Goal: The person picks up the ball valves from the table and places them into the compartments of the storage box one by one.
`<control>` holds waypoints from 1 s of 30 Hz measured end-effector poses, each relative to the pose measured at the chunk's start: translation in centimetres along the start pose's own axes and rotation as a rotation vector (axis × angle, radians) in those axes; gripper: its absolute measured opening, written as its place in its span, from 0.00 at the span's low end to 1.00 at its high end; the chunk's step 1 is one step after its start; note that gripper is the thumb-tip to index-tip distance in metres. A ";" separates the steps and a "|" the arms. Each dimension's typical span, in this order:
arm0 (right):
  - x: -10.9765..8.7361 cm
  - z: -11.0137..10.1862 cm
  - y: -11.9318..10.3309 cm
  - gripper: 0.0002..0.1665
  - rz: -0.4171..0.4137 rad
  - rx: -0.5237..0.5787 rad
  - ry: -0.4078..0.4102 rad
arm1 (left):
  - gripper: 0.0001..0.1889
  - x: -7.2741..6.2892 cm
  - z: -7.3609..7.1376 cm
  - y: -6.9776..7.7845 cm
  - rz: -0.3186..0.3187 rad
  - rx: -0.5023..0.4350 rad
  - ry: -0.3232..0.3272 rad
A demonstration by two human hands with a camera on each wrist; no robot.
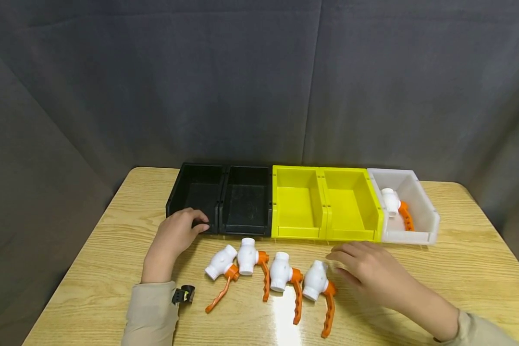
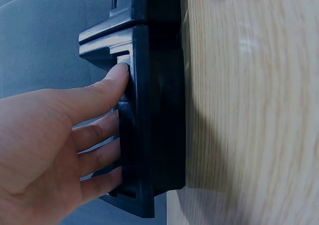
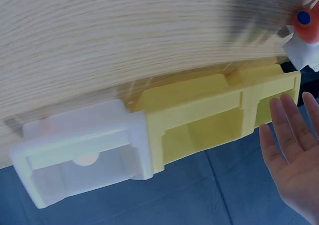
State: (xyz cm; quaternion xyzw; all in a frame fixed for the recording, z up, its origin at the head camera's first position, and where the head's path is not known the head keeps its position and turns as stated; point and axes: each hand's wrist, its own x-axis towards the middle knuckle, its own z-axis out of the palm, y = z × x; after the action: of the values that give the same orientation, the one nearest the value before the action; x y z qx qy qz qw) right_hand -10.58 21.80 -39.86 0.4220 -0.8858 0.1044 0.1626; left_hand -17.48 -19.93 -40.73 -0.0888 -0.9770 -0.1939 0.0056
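Observation:
My left hand (image 1: 177,235) is at the leftmost black bin (image 2: 169,120). In the left wrist view its thumb lies on the front rim while the other fingers reach behind it, their tips hidden. Just right of the rightmost loose white ball valve (image 1: 315,281) is my right hand (image 1: 365,269), its fingers extended and holding nothing. To that valve's left lie a second ball valve (image 1: 280,272), a third ball valve (image 1: 247,257) and a tilted ball valve (image 1: 221,262), all white with orange lever handles. In the right wrist view, the right palm (image 3: 304,175) appears beside the yellow bins.
Along the back of the wooden table (image 1: 99,245) stand another black bin (image 1: 246,228), two yellow bins (image 1: 300,232) (image 1: 354,234) and a white bin (image 1: 432,218). One ball valve (image 1: 390,202) lies inside the white bin. A dark curtain (image 1: 242,86) hangs behind.

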 end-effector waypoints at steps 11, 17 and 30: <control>0.8 0.7 -1.4 0.19 -0.014 0.019 -0.050 | 0.08 0.0 0.0 0.0 -0.002 0.000 0.010; 1.1 1.2 -2.0 0.20 -0.027 0.035 -0.068 | 0.08 0.1 0.1 0.0 -0.001 -0.002 0.011; 1.4 1.8 -3.1 0.22 0.077 0.082 -0.212 | 0.08 0.0 0.0 0.0 -0.011 -0.004 0.006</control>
State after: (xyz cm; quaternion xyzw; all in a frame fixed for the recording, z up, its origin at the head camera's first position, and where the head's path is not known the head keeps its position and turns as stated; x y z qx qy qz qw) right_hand -9.34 18.27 -40.86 0.4027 -0.9085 0.1013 0.0465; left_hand -17.52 -19.92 -40.73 -0.0829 -0.9770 -0.1963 0.0072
